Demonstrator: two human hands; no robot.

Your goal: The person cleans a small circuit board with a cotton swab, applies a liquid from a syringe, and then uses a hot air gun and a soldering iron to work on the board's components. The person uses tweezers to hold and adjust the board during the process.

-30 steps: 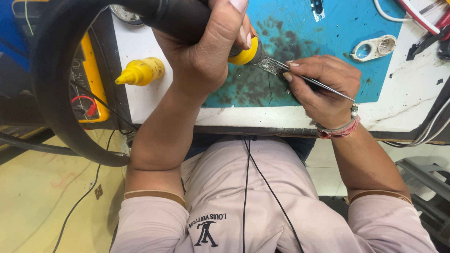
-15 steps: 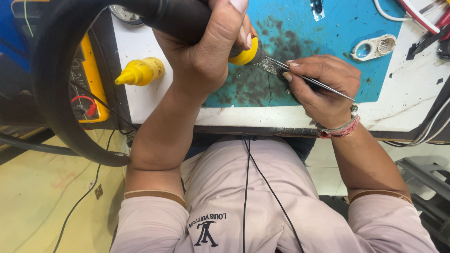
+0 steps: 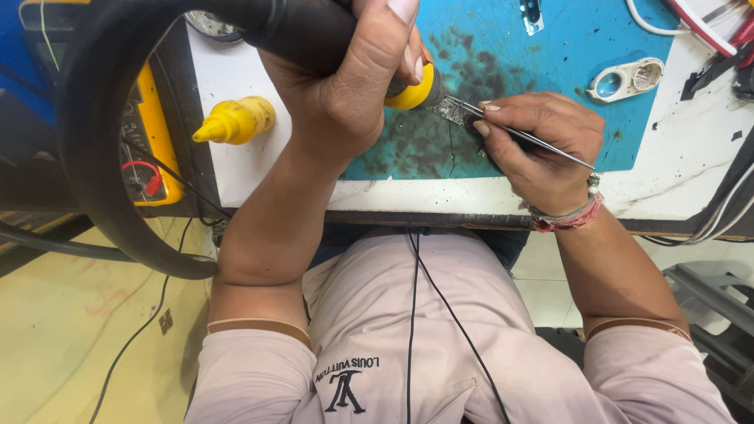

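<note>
An electronics repair workshop: a stained blue work mat [image 3: 550, 71] on a scuffed white table [image 3: 691, 180], a yellow multimeter [image 3: 145, 157], and loose cables [image 3: 675, 16].

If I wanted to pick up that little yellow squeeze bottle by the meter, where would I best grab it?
Probably around the round body of the yellow squeeze bottle, coming from above. It lies on its side on the white bench top, its thin nozzle pointing toward the yellow meter; the nozzle tapers and looks too slim for a firm hold.
</note>
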